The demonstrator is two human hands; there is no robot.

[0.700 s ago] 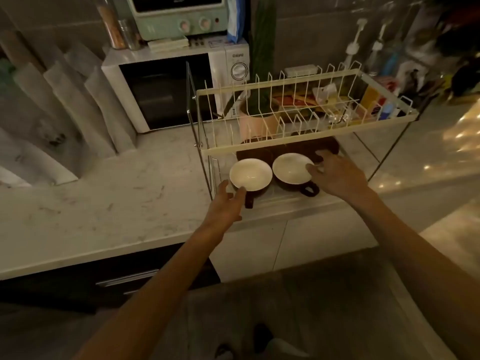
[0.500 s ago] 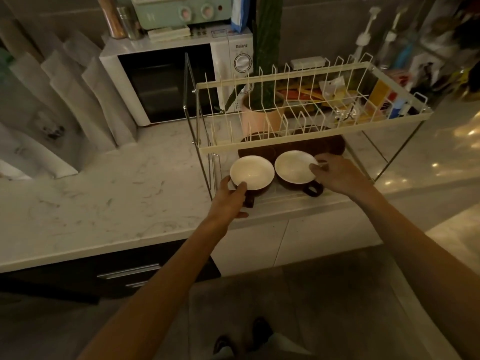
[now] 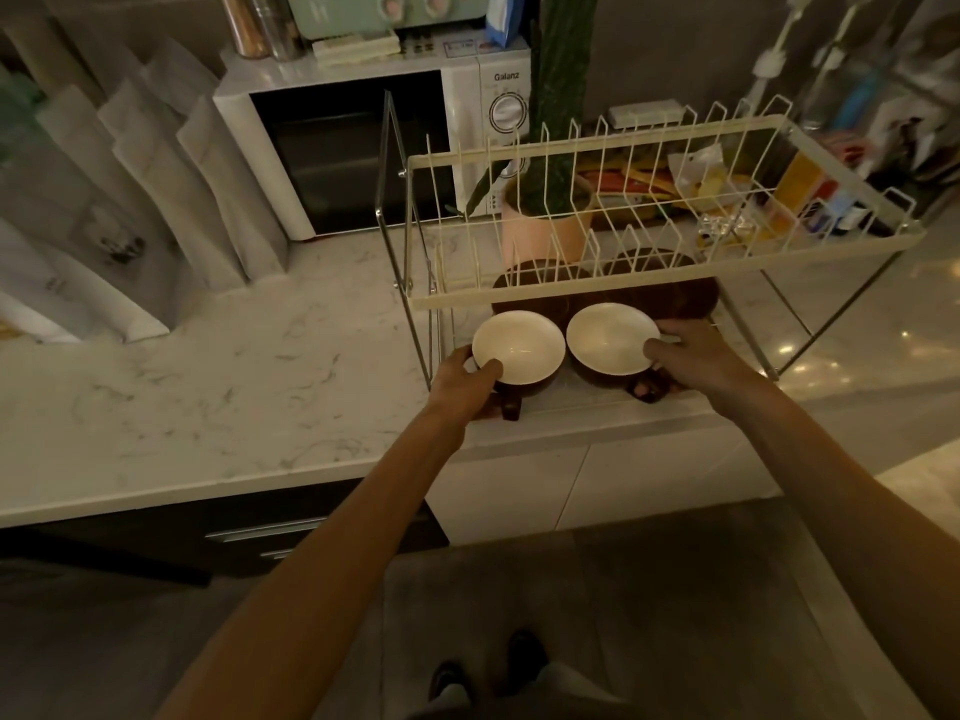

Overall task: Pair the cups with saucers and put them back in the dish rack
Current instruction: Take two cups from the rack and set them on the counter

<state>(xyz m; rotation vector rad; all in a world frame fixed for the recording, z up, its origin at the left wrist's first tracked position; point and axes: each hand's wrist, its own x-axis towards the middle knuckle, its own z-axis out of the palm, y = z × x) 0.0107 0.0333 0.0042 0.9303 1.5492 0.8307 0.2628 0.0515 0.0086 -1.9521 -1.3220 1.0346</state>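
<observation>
Fingers of the left hand curl round the near rim of the left cup, thumb tip resting on its white inside; those of the right hand pinch the near-right rim of the right cup, thumb on the rim. Both cups sit side by side, close together, on the lower tier of the dish rack, dark outside, handles pointing toward the person. Two dark saucers lie just behind the cups, partly hidden under the upper tier. Risks noted: the upper tier's front bar overhangs the cups closely, so a steep lift would likely knock a rim against it. The cups stand near enough to clink if moved together. Each grip takes only one edge, so a cup could tip or slip. The cups also sit near the counter edge; a backward drag could carry one off. Whether the rims actually touch cannot be determined.
</observation>
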